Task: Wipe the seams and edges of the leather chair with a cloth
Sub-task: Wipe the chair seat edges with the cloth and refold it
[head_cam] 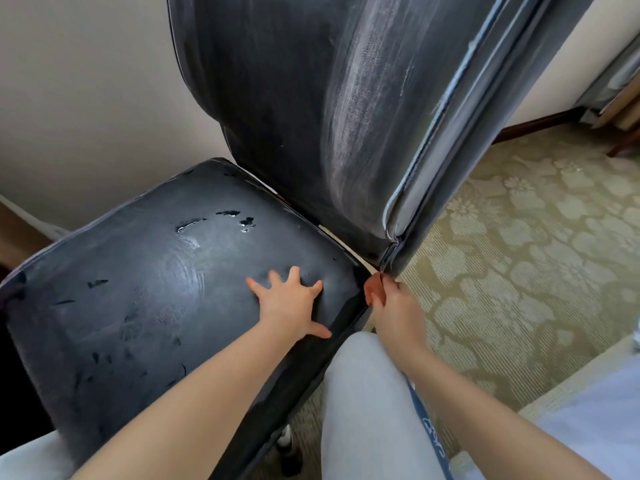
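A worn black leather chair fills the view, its cracked seat low at the left and its tall backrest rising above. My left hand rests flat on the seat with fingers spread, near the seat's right edge. My right hand grips a small orange cloth and holds it at the corner where the backrest's piped side seam meets the seat. Most of the cloth is hidden inside the hand.
A cream wall stands behind the chair. Patterned beige carpet spreads to the right. My knee in light grey trousers is beside the seat's right edge. A wooden furniture leg shows at far right.
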A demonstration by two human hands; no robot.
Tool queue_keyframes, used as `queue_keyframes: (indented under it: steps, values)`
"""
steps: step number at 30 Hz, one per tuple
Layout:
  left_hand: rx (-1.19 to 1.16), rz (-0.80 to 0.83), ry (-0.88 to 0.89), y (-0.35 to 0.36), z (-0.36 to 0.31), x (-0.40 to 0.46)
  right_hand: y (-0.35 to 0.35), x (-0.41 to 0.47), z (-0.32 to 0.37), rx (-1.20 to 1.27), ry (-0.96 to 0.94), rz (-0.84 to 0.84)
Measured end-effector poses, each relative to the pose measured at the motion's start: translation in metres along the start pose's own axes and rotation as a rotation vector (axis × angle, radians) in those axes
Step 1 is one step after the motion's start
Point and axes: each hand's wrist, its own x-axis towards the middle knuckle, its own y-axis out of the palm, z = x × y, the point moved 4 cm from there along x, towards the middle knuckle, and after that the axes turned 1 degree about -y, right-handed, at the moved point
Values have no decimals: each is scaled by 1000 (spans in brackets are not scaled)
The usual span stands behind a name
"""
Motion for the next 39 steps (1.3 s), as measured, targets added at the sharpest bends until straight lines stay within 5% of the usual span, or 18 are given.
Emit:
queue_keyframes:
  steps: [9,33,39]
  values:
    - [-146,56,-17,6,9,25,17,44,45,-248,-72,-41]
    - [-124,62,29,5,13,25,2,0,9,-106,-124,-9]
    - [-127,32,-2,9,10,15,4,21,16,-144,-6,91]
